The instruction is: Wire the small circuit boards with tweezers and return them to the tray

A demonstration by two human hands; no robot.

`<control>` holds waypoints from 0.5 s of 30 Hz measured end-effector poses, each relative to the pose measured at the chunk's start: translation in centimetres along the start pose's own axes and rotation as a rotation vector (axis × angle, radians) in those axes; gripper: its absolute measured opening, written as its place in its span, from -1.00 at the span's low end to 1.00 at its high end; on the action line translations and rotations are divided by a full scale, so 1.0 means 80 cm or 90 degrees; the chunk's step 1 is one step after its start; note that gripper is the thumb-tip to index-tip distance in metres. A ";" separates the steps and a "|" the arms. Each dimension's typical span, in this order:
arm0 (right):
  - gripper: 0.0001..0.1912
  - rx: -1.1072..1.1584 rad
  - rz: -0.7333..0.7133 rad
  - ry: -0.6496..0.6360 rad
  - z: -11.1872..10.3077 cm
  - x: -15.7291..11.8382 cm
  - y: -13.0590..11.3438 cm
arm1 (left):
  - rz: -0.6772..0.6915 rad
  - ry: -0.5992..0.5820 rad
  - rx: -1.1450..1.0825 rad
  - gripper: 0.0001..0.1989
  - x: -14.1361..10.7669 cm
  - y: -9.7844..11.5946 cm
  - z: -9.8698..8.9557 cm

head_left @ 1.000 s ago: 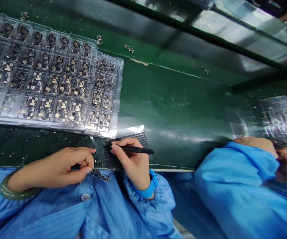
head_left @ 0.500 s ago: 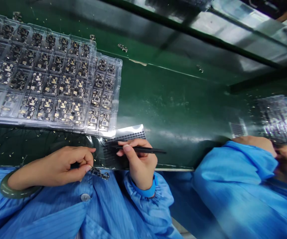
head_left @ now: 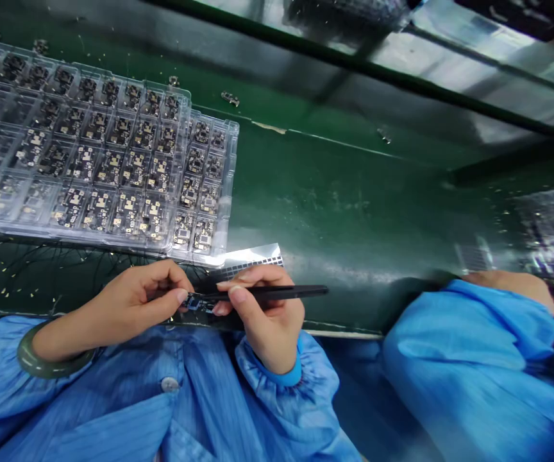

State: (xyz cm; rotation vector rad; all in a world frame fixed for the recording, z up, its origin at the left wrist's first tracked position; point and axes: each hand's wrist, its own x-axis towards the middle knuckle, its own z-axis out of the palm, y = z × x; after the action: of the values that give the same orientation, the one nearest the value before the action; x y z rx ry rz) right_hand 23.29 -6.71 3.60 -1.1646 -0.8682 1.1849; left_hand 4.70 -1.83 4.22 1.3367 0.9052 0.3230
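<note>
Between thumb and fingers, my left hand pinches a small circuit board near the bench's front edge. My right hand is closed around black tweezers, whose tips point left and reach the board. Whether the tips grip anything is too small to tell. Under and behind my right hand lies a sheet of small dark stickers with a pale, shiny edge, partly hidden by the fingers.
Clear plastic trays of circuit boards overlap at the left. Loose boards lie farther back on the green bench. Thin black wires spread along the trays' front. A co-worker's blue sleeve is at the right.
My left hand has brought the board up and right, from below the bench edge to the tweezers. The tweezer tips have moved from above the sticker sheet to the board.
</note>
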 end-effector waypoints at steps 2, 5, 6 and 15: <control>-0.81 0.004 0.016 -0.003 0.001 0.002 0.001 | -0.027 -0.003 -0.053 -0.85 0.000 -0.002 0.002; -0.82 0.012 0.020 -0.011 0.002 0.004 0.002 | -0.044 -0.001 -0.099 -0.84 0.001 -0.005 0.003; -0.82 0.010 0.017 -0.017 0.001 0.004 0.003 | -0.042 0.000 -0.099 -0.85 0.001 -0.005 0.003; -0.81 -0.026 -0.008 -0.015 0.000 0.010 0.016 | -0.020 0.016 -0.076 -0.87 0.006 -0.005 0.003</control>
State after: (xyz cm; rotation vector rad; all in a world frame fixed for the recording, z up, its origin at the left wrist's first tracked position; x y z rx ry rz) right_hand 23.17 -5.97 2.28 -1.1793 -0.9206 1.1780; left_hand 5.04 -1.78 3.70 1.2096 0.9131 0.3650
